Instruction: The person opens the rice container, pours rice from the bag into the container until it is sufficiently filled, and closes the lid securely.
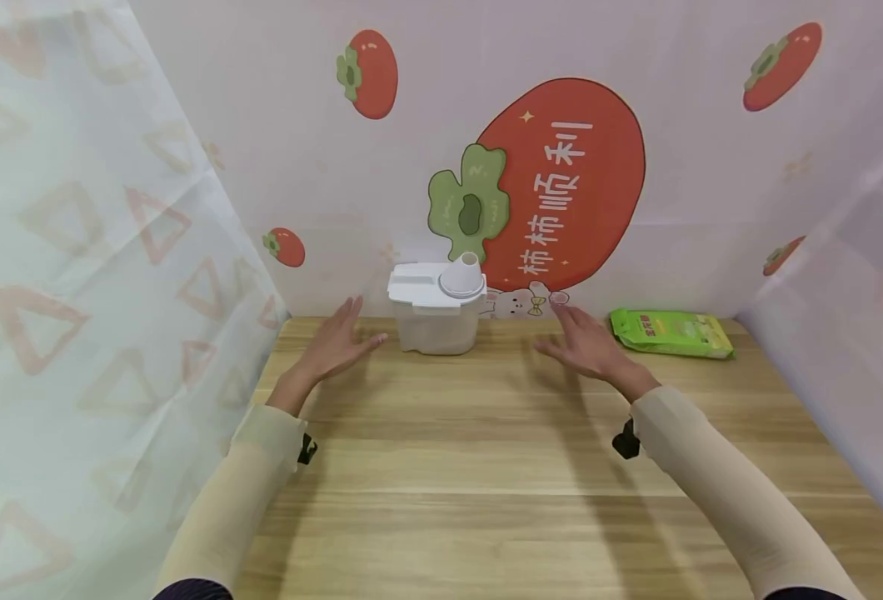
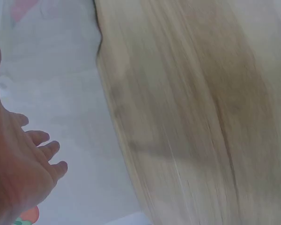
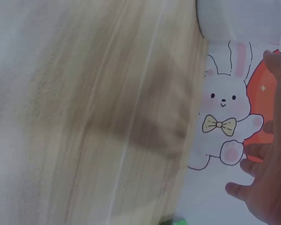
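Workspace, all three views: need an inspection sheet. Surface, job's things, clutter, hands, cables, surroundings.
Surface: wood-grain table, bare in front of the hands.
Job's things: translucent container upright at the back, white lid on, cone-shaped spout on top; green packet lying at back right.
Clutter: nothing seen.
Hands: left hand open, left of the container; right hand open, between container and packet. Both hold nothing.
Cables: nothing seen.
Surroundings: backdrop printed with red fruit and a rabbit; triangle-patterned sheet on the left, pale sheet on the right.
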A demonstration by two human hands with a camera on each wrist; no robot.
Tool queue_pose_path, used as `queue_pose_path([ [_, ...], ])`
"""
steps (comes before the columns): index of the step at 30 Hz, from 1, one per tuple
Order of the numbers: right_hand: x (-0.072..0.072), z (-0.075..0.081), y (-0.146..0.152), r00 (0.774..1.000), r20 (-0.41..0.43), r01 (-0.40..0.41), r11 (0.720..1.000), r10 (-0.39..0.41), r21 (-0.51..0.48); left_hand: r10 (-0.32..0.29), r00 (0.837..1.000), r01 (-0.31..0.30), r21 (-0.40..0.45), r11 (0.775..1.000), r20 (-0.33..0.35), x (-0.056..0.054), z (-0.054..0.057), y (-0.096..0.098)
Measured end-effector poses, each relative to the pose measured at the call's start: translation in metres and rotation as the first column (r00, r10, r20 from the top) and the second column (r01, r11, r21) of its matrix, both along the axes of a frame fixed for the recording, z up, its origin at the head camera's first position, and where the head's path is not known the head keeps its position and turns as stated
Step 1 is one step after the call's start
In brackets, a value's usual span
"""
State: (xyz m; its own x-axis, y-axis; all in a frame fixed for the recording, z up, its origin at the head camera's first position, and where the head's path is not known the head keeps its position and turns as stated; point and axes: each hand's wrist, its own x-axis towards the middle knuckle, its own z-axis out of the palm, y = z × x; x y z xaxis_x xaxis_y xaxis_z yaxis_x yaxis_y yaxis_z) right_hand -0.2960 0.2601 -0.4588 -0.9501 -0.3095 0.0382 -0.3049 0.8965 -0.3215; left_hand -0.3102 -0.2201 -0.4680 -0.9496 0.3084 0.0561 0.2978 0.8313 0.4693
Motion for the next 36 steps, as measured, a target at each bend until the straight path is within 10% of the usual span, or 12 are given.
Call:
queue_pose_path([
  [17, -0.016, 0.020, -0.040, 0.981, 0.180, 0.000, 0.933, 0.069, -0.360, -0.034, 0.990, -0.034, 0.466, 0.884, 0.138, -0.005, 0.010, 0.021],
  [36, -0.034, 0.035, -0.088, 0.922, 0.316, 0.068, 0.708, 0.225, -0.703, -0.062, 0.973, -0.089, 0.605, 0.791, 0.224, -0.016, 0.017, 0.044],
])
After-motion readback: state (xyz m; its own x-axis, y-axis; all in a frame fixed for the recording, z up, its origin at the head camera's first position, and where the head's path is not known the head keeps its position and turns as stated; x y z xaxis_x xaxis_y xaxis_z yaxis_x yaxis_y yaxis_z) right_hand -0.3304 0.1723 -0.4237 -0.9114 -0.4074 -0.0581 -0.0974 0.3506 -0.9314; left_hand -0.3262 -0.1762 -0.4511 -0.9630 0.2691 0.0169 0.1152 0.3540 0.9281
